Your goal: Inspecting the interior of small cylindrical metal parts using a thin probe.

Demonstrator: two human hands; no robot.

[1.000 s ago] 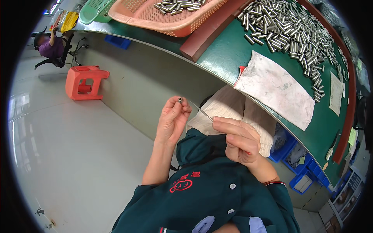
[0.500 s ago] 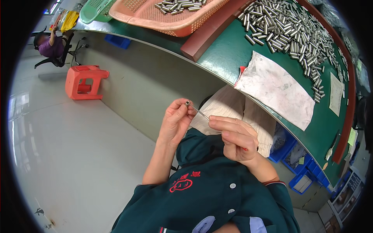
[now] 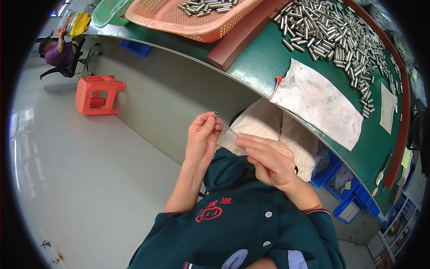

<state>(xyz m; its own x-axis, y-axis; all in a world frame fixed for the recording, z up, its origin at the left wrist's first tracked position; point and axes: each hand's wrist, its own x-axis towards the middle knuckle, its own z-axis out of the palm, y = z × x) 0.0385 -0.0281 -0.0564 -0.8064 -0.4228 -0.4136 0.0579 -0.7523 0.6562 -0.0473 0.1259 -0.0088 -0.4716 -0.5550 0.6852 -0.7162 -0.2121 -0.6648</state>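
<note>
Between the thumb and fingers of my left hand (image 3: pixel 200 139) is a small metal sleeve (image 3: pixel 215 114), its open end showing. My right hand (image 3: pixel 271 160) grips a thin metal rod (image 3: pixel 232 131), blurred by motion, that points toward the sleeve; whether its tip is inside cannot be made out. A spot of red shows by the right palm, perhaps the rod's handle. Both hands are in front of my body, over my lap and short of the table's edge. On the green table (image 3: pixel 257 67), a stained white cloth (image 3: pixel 318 105) lies nearest to them, with a heap of similar sleeves (image 3: pixel 333 40) beyond it.
A pink basket (image 3: pixel 179 28) with sleeves stands beside a red-brown bar (image 3: pixel 242 42). A paper slip (image 3: pixel 387 109) and a slim tool (image 3: pixel 382 171) lie at the right. Blue bins (image 3: pixel 347 208) are under the table. A red stool (image 3: pixel 96 95) and a seated person (image 3: pixel 60 54) are at left.
My right hand has shifted slightly left with the rod, and its fingers lie straighter. The sleeve in my left hand has risen and turned a little.
</note>
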